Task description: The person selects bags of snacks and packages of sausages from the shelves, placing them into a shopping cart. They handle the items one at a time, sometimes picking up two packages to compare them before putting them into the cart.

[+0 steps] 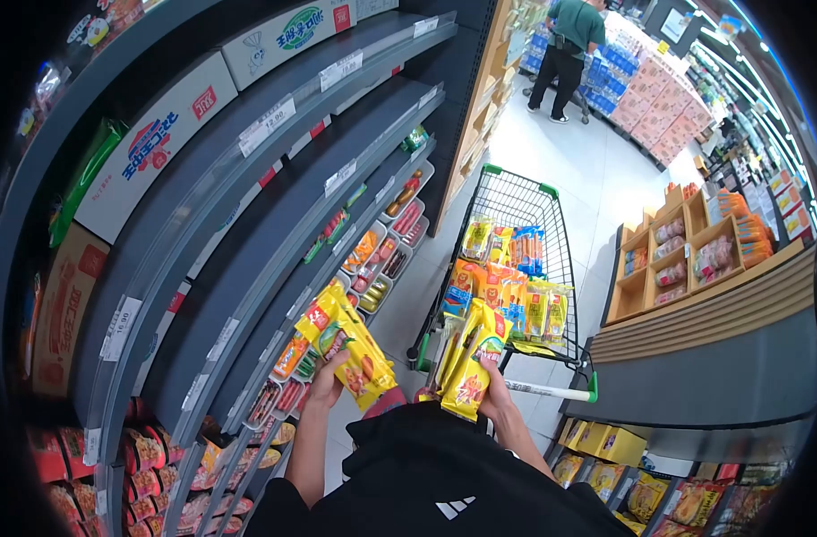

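In my left hand (329,383) are yellow snack packets (350,345), tilted toward the shelves on the left. My right hand (496,398) grips more yellow snack packets (471,367), held nearly upright in front of the cart handle. Their printing looks alike, and the fingers are partly hidden behind the packets. Just beyond my hands stands a shopping cart (560,255) of dark wire with green corners. Inside it lie yellow packets (547,309), orange packets (493,285) and blue packets (528,249).
Grey shelves (247,170) with price tags and cartons (158,148) curve along my left. Low down are clear trays of wrapped snacks (372,268). A wooden display (668,251) stands right of the cart. Farther up the aisle, a person (569,49) stands beside stacked pink boxes (654,103).
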`<state>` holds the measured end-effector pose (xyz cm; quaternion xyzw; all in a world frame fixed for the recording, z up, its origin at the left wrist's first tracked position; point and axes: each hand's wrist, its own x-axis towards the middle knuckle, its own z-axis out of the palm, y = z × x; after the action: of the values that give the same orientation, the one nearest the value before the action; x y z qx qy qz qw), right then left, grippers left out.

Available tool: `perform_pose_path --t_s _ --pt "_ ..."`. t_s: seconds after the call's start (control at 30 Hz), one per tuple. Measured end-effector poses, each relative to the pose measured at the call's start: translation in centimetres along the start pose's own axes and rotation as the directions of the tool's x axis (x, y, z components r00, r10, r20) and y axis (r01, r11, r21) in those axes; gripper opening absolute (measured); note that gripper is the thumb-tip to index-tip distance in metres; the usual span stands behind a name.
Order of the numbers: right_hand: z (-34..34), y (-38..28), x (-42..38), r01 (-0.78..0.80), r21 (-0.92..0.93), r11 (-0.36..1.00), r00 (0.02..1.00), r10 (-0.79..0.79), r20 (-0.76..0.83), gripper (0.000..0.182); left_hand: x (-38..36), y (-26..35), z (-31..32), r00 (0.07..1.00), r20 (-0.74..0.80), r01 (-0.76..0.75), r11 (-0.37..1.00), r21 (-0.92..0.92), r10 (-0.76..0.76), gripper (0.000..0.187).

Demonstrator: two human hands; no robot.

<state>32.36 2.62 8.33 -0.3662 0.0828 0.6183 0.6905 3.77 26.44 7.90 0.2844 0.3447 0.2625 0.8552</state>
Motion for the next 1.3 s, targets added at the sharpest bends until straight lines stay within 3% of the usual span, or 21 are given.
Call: perform_pose_path --t_s 0.23,0.37,0.5,0.63,0.8,0.9,0.97,1.1,1.3 --pt "-1.2 -3.7 -2.0 0.142 0.086 0.986 0.989 -0.145 0.026 0.062 -1.0 -1.1 8.2 0.976 0.211 -0.100 0.968 0.228 0.052 0.065" --pt "-3.4 -6.7 -3.3 0.233 0.155 0.960 0.969 -0.242 0.046 0.057 0.8 -2.8 13.0 0.957 0.280 -0.008 0.954 0.301 -0.080 0.063" --pt "-6.2 -9.4 -4.6 0.287 0.161 0.944 0.957 -0.289 -0.011 0.058 2.1 -4.8 17.7 0.965 0.244 0.017 0.952 0.306 -0.096 0.063" --pt "-9.3 -11.9 -5.7 0.277 0.145 0.950 0.960 -0.270 -0.069 0.063 4.2 -7.3 19.3 0.943 0.278 0.092 0.944 0.318 -0.186 0.064" --pt "-11.0 -16.9 -5.1 0.208 0.123 0.970 0.978 -0.203 -0.051 0.059 3.8 -9.9 22.1 0.972 0.180 0.099 0.960 0.264 -0.149 0.062" --pt "-12.9 -20.5 -1.5 0.290 -0.012 0.957 0.950 -0.289 -0.121 0.054 2.9 -11.7 22.0 0.979 0.123 0.134 0.966 0.221 -0.164 0.060" --pt "-14.9 -23.5 2.4 0.237 -0.091 0.967 0.961 -0.248 -0.121 0.048 2.2 -12.7 22.0 0.981 0.088 0.155 0.970 0.189 -0.173 0.061" --pt "-13.2 -29.5 9.9 0.286 -0.230 0.930 0.939 -0.320 -0.128 0.050 -0.3 -13.9 23.2 0.981 -0.021 0.192 0.977 0.097 -0.190 0.061" --pt "-13.7 -33.2 25.9 0.383 -0.129 0.915 0.922 -0.387 -0.012 0.047 -4.8 -17.3 23.3 0.954 -0.293 0.066 0.998 -0.021 -0.069 0.065"
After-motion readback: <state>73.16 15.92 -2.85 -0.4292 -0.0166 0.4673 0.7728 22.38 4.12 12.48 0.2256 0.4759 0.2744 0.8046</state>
